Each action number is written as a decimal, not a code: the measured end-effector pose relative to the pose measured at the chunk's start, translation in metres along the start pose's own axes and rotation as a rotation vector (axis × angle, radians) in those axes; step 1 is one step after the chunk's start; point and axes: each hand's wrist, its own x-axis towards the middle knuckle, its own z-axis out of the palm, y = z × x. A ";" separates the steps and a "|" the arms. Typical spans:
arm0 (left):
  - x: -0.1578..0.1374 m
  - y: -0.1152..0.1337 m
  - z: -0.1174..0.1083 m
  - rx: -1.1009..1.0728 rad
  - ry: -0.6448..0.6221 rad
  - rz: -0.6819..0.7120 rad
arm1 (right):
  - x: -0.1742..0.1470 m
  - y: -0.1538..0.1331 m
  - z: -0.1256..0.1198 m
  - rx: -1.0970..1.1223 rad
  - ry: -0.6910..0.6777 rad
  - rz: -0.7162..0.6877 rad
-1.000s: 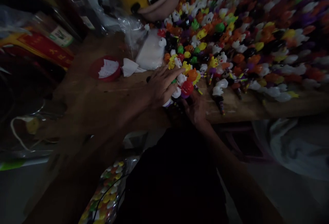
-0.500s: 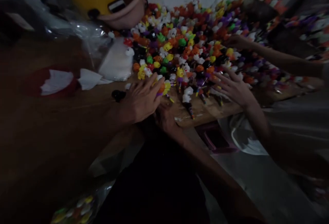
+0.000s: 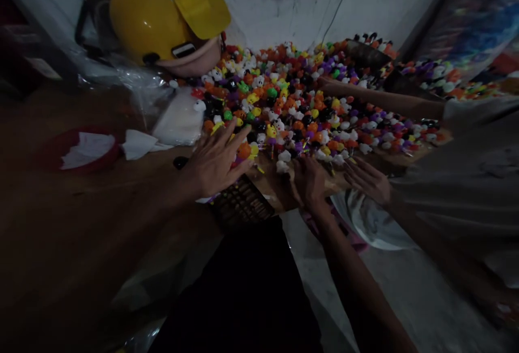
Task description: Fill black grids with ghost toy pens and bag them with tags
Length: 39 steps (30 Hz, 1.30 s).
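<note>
My left hand (image 3: 219,158) lies with fingers spread at the near edge of a heap of small plastic animal-head figures (image 3: 279,93). An orange figure (image 3: 243,151) shows between its thumb and forefinger. My right hand (image 3: 310,182) is at the table's front edge with its fingers curled down. It is beside a white figure (image 3: 283,166) whose dark lower end it covers; what the fingers hold, if anything, is hidden. Between my hands, a dark tray with rows of slots (image 3: 245,201) sits at the table edge above my lap.
At right, a co-worker's hand (image 3: 368,179) rests by the table edge; another arm (image 3: 385,99) reaches across the heap. A yellow helmet (image 3: 146,23) stands in a pink basin (image 3: 198,60) at the back left. Clear plastic bags (image 3: 180,118) and a red dish (image 3: 109,158) lie left.
My view has tilted up. My right hand has moved right, from beside my left hand to the white figure, uncovering the slotted tray. The co-worker's nearer hand has drawn back from the heap.
</note>
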 end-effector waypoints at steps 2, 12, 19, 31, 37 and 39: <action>0.005 0.002 -0.002 0.014 -0.025 -0.031 | 0.018 0.021 -0.001 -0.147 0.039 0.092; 0.002 -0.003 0.018 0.041 -0.135 -0.015 | 0.034 0.045 0.024 0.007 -0.029 0.125; 0.008 -0.010 0.015 -0.060 -0.090 -0.015 | 0.003 0.013 0.003 0.319 -0.052 0.095; 0.008 0.004 -0.006 -0.009 -0.093 -0.022 | -0.034 -0.012 -0.003 0.792 -0.234 0.268; 0.009 -0.009 0.002 0.010 -0.106 -0.001 | -0.037 -0.019 0.018 0.706 -0.291 0.271; 0.007 -0.016 0.010 0.001 -0.078 0.037 | -0.038 -0.027 0.028 0.657 -0.316 0.196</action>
